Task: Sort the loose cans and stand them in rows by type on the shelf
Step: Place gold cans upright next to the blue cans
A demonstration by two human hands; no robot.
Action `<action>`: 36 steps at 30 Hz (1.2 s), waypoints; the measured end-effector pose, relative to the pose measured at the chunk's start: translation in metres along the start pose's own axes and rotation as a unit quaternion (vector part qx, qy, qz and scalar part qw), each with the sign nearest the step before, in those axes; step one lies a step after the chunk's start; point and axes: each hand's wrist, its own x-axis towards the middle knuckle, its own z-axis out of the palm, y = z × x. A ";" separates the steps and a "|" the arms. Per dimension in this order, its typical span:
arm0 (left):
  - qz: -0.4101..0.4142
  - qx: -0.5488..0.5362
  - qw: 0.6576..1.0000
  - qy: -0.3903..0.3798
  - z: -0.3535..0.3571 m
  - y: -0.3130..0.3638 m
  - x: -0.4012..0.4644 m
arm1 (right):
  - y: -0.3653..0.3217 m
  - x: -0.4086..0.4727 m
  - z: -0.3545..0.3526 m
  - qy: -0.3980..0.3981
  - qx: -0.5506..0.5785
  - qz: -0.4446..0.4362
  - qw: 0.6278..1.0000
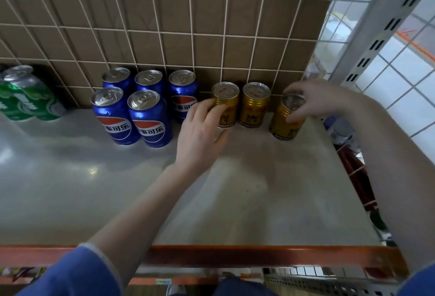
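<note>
The right hand [313, 100] has its grip curled over the top of a gold can [286, 119] standing apart from the two gold cans [240, 104] at the shelf [235, 189] back; the left hand [202, 126] pinches the leftmost of them. Pushed from the top, the lone can could tip. A careless left hand could knock the blue cans [138, 109] just beside it.

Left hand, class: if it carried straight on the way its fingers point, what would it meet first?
The left hand points up and right toward the leftmost gold can, which its fingertips already seem to touch. Beyond that stands the wire grid back. Depth is hard to judge.
</note>
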 end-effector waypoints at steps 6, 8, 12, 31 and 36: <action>0.045 0.110 0.969 -0.216 -0.015 0.004 0.080 | -0.005 -0.001 -0.008 -0.025 -0.009 0.006 1.000; 0.058 0.149 0.943 -0.291 -0.013 0.002 0.096 | -0.006 -0.002 -0.008 -0.024 -0.008 0.008 1.000; 0.067 0.153 0.936 -0.309 -0.009 -0.005 0.112 | -0.004 -0.001 -0.006 -0.019 -0.004 0.008 1.000; 0.083 0.182 0.914 -0.354 -0.024 -0.021 0.132 | -0.004 0.005 -0.010 -0.005 -0.011 0.022 1.000; 0.135 0.133 0.930 -0.314 -0.017 -0.001 0.140 | 0.000 0.009 -0.010 0.006 -0.026 0.042 0.999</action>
